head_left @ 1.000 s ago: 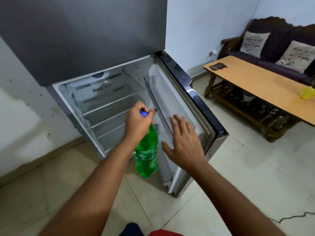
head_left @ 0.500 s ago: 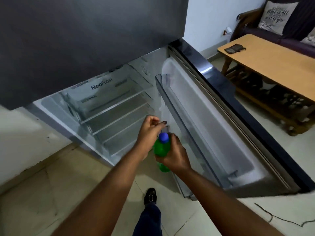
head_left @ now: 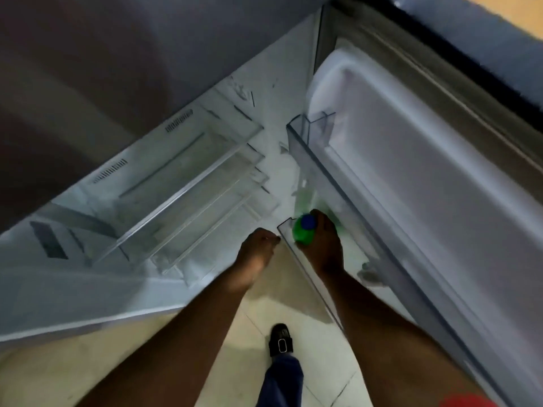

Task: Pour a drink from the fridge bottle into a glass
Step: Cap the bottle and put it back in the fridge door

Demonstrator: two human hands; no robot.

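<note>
The green bottle (head_left: 300, 234) with a blue cap (head_left: 308, 221) stands upright inside the lower clear door bin (head_left: 308, 279) of the open fridge. My right hand (head_left: 324, 249) reaches into that bin and grips the bottle round its neck and shoulder; most of the bottle's body is hidden below it. Just left of the bin's corner is my left hand (head_left: 256, 249), with loosely curled fingers that hold nothing and fingertips close to the bin's edge. No glass is in view.
The fridge interior (head_left: 191, 183) to the left has bare glass shelves. The open door (head_left: 426, 186) fills the right side, with an upper door bin (head_left: 310, 132). My shoe (head_left: 280, 340) stands on the tiled floor (head_left: 147, 362) below.
My left hand has let go of the bottle's cap and drawn left. My right hand has brought the bottle down into the lower door bin. The view has tipped closer and downward.
</note>
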